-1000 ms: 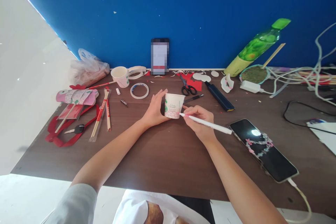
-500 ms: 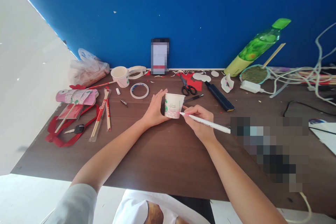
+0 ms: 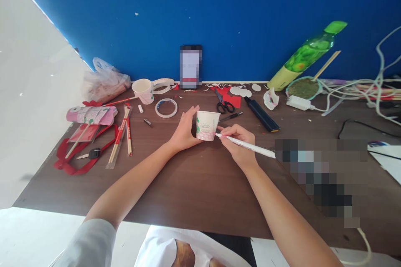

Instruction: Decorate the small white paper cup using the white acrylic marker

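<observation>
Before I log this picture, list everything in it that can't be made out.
All in the head view:
- Upright phone: screen pixelated.
- Objects at right: masked by a mosaic patch.
- Left hand: any part behind the paper cup is hidden by it.
- Small print on that cup: too small.
- Plastic bag: contents blurred by its cloudy film.
- White sheet: cut off by the right edge.

Left hand (image 3: 184, 134) holds an upright paper cup (image 3: 206, 126) (pink below); right hand (image 3: 240, 145), a white marker (image 3: 258, 150) beside it.
</observation>
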A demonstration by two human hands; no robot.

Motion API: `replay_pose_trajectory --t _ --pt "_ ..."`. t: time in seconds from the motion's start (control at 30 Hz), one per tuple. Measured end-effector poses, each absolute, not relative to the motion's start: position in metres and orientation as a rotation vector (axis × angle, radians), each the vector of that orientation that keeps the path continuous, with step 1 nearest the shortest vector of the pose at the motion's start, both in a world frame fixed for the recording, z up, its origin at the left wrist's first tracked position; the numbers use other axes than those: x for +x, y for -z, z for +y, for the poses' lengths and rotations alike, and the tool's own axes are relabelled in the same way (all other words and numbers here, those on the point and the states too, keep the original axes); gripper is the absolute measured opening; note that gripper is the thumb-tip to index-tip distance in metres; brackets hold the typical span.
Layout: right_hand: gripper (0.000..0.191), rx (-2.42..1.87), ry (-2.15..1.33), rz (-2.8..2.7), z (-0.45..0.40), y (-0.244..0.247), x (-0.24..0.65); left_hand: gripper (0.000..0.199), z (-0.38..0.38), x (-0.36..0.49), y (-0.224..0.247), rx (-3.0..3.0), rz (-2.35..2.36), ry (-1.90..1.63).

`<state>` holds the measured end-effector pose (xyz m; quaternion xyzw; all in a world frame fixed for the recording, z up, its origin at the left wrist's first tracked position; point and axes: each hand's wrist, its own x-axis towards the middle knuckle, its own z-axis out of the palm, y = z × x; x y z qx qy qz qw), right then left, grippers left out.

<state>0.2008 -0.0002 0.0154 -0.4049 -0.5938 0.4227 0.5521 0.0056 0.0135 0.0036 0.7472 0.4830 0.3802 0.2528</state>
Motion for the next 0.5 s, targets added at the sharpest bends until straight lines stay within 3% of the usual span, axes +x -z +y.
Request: replay_pose_trajectory --t 0.5 --pt "0.020 -0.789 -1.279 -1.130 0.002 -0.026 0.199 0.100 0.012 0.005 -0.005 2.053 1.274 -1.037"
